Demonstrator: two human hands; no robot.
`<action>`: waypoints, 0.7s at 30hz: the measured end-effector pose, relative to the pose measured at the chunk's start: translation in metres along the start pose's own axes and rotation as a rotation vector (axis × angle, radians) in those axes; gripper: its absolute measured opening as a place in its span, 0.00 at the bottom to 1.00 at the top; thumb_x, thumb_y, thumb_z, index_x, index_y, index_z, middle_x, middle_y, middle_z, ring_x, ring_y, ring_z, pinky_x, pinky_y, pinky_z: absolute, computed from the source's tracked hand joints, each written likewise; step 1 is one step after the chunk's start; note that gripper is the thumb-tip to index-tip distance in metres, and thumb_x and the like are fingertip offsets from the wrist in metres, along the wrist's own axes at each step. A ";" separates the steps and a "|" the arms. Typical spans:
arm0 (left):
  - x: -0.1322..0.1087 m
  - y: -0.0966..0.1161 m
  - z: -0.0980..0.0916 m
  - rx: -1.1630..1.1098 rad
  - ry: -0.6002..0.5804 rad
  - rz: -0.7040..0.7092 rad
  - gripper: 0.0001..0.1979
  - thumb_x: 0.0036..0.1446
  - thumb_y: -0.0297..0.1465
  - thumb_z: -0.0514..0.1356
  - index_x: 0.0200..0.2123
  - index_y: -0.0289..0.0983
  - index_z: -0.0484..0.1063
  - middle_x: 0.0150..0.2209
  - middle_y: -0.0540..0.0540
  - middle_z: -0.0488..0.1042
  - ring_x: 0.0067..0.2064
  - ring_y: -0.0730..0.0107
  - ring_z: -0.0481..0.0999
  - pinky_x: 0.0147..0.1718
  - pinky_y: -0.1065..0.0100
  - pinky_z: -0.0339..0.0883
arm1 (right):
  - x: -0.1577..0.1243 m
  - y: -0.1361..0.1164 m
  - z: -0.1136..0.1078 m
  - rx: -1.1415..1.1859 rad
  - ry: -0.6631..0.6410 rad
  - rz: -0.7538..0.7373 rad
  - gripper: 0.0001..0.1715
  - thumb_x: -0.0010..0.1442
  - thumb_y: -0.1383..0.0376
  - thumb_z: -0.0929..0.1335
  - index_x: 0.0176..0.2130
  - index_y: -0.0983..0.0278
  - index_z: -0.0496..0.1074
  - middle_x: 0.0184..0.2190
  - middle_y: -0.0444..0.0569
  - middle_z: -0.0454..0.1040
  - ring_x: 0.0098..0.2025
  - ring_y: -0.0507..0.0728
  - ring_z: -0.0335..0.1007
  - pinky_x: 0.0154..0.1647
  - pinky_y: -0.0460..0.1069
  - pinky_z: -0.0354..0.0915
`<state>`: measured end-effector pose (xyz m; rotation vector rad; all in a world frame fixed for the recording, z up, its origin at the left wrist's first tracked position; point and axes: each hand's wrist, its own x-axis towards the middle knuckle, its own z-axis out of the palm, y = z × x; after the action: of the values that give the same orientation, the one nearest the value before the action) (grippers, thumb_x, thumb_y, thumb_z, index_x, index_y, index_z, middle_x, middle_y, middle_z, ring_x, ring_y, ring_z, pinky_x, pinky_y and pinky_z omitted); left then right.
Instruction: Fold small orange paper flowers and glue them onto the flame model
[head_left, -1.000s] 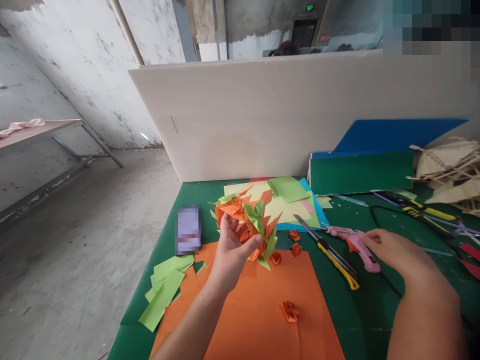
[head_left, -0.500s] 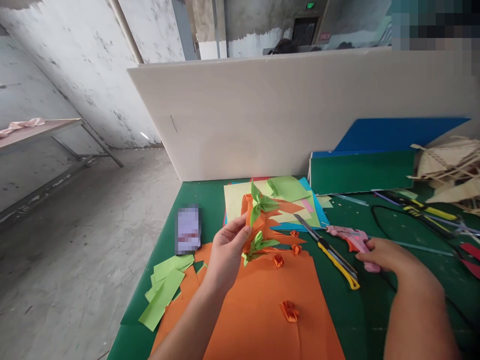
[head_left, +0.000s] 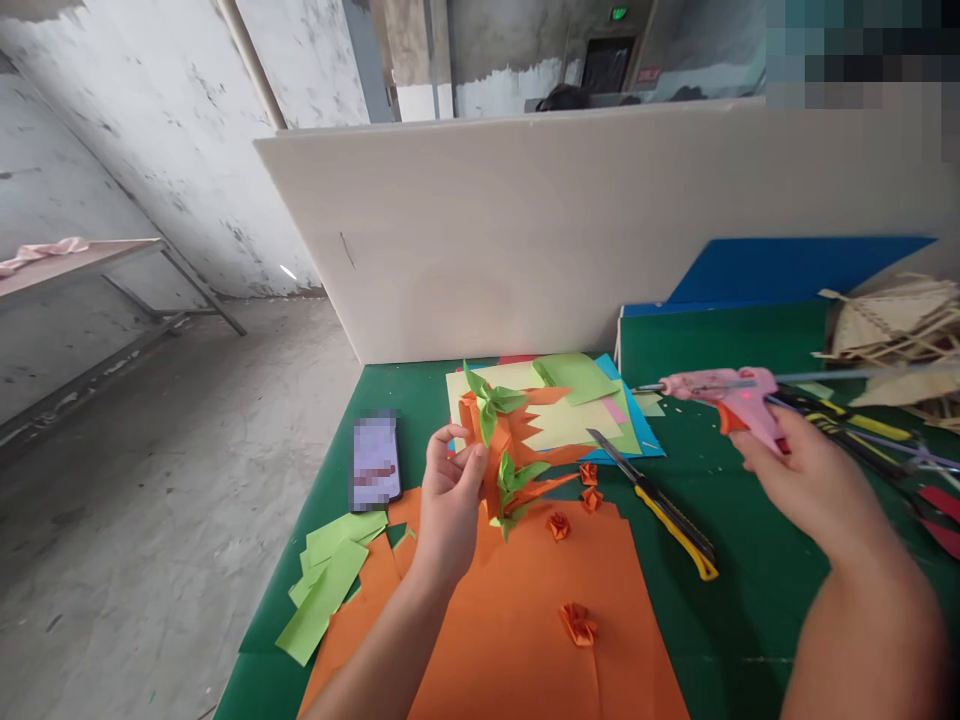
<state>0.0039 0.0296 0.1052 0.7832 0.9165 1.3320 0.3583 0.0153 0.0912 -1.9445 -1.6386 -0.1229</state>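
Thumb and fingers of the left hand (head_left: 450,500) pinched the left edge of a spiked orange paper band (head_left: 504,438) over the table (head_left: 709,630); how far they reached behind it was hard to tell. The right hand (head_left: 806,480) was closed round the handle of a pink glue gun (head_left: 720,384), its nozzle apart from the band. The band looked light and bendy, its points and green paper leaves (head_left: 491,400) easily crushed, so the plain edge seemed the safest hold. Small orange paper flowers (head_left: 579,624) lay nearby, then a knife (head_left: 679,524); leftward were green strips (head_left: 330,590) and a phone (head_left: 375,462).
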 end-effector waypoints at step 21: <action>-0.010 -0.002 0.006 0.095 -0.074 -0.060 0.22 0.51 0.34 0.68 0.51 0.44 0.74 0.61 0.43 0.68 0.64 0.53 0.63 0.46 0.68 0.70 | -0.015 -0.127 0.021 -0.036 0.203 -0.346 0.15 0.61 0.54 0.67 0.40 0.64 0.68 0.25 0.47 0.69 0.26 0.56 0.66 0.22 0.49 0.54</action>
<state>0.0104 0.0201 0.1074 0.8663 0.9426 1.2065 0.2307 0.0213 0.1153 -1.5967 -1.8264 -0.4718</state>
